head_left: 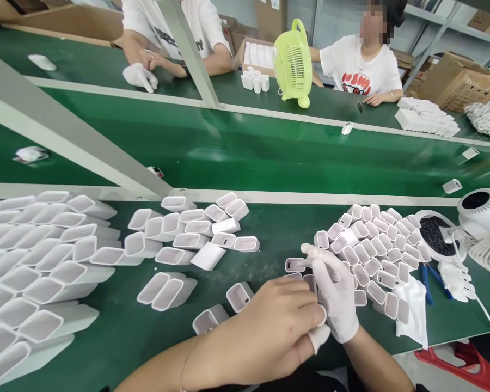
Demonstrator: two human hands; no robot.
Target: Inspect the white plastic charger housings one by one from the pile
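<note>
My left hand is bare, with white covers on the tips of its thumb and finger. Its fingers are bent and pressed together against my gloved right hand; what they pinch is hidden. The right hand wears a thin white glove, its thumb lying against bent fingers, and anything between them cannot be made out. Just left of the gloved fingertips lies a white hollow casing with a small slot. Beyond that hand stands a cluster of white casings. Another slotted casing is left of my left hand.
Rows of larger white sleeves fill the left of the green table. At right are a white fan, a tub of dark small parts, blue-handled pliers and a glove. Two people sit opposite, beyond a metal post.
</note>
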